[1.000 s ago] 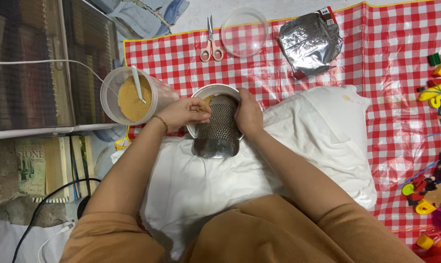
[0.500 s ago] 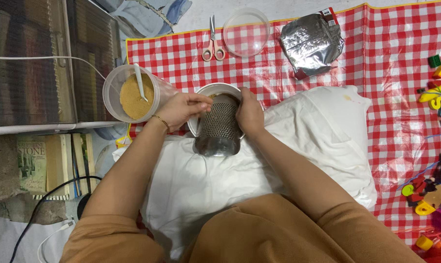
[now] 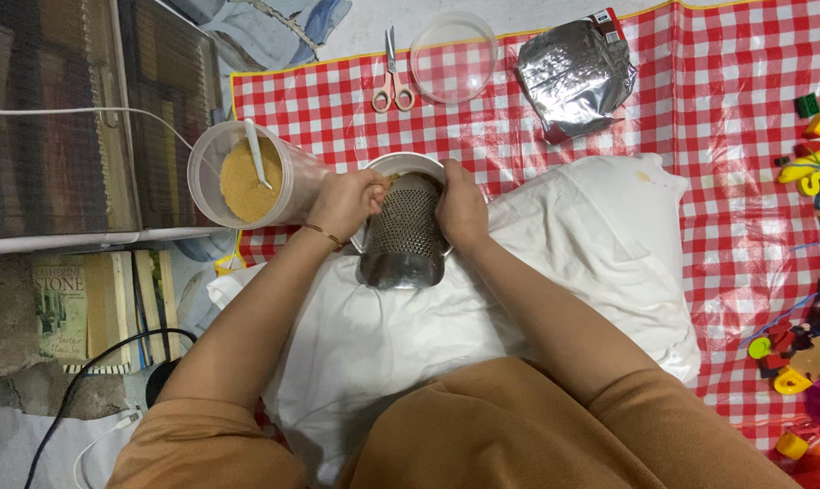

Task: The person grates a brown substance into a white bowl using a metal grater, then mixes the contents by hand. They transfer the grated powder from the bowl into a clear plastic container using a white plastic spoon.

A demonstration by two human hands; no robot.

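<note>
Left hand point(image 3: 351, 201) pinches a small piece against the metal grater point(image 3: 406, 237) steadied by the right hand point(image 3: 462, 206), over a white bowl point(image 3: 397, 167), grating unfinished.

The grater point(image 3: 404, 237) is shiny perforated metal, the pillow point(image 3: 555, 272) soft matt cloth — the checked mat point(image 3: 718, 109) glossy plastic.

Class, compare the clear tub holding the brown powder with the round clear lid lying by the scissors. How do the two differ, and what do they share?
The clear tub is deep and lies tilted on its side; the round lid is shallow and lies flat. The clear tub holds brown powder and a white spoon; the round lid holds nothing. The tub is beside the left hand; the lid lies farther off, next to the scissors. Both are round, see-through plastic.
</note>
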